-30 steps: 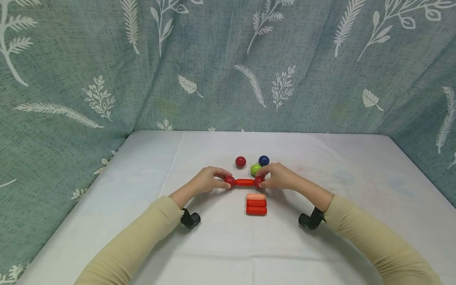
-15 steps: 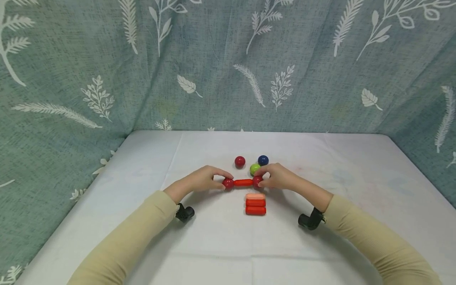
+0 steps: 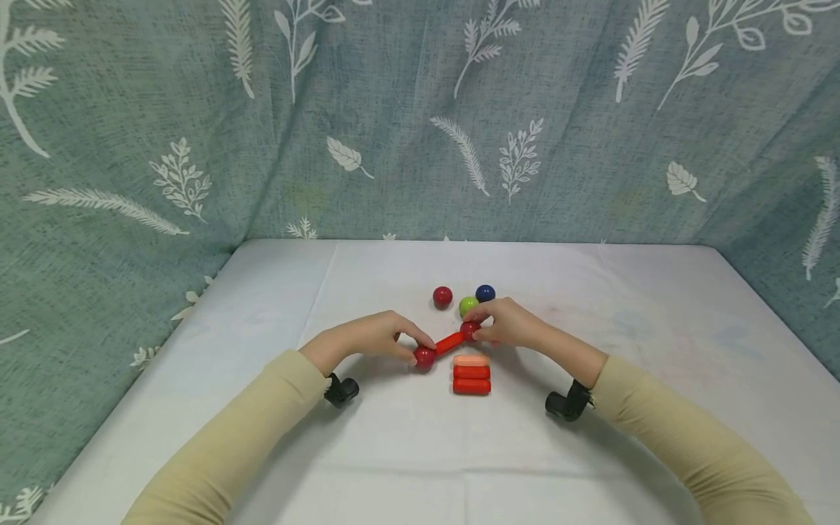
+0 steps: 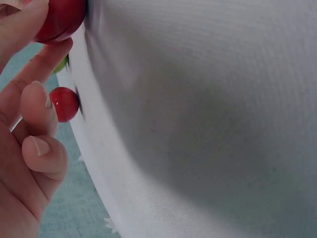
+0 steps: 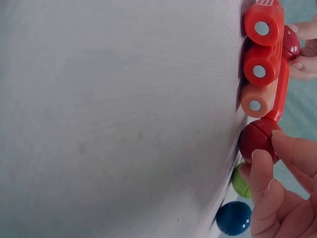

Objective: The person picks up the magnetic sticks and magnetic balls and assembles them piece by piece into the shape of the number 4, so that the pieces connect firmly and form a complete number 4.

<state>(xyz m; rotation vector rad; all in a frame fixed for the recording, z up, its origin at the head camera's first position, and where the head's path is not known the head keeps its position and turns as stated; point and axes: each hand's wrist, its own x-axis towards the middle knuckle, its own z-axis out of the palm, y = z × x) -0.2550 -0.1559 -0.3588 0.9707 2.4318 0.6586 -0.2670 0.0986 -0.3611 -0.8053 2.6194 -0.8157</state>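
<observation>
My left hand pinches a glossy red ball between thumb and forefinger. A short red rod runs slantwise from that ball up to a second red ball, which my right hand pinches. In the left wrist view the left ball shows a seam, and the other fingers curl loosely below it. From the right wrist, the held ball sits against the rod's end. Just in front of the joined piece lie three rods side by side: one salmon and two red, with round silvery discs in their ends.
Behind the hands lie a loose red ball, a blue ball and a green ball, the green one close to the right fingers. A white cloth covers the table; a leaf-patterned green curtain stands behind.
The joined rod and balls have turned from level to slanted: the left end has come toward me with my left hand, while the right end has shifted slightly left and away.
</observation>
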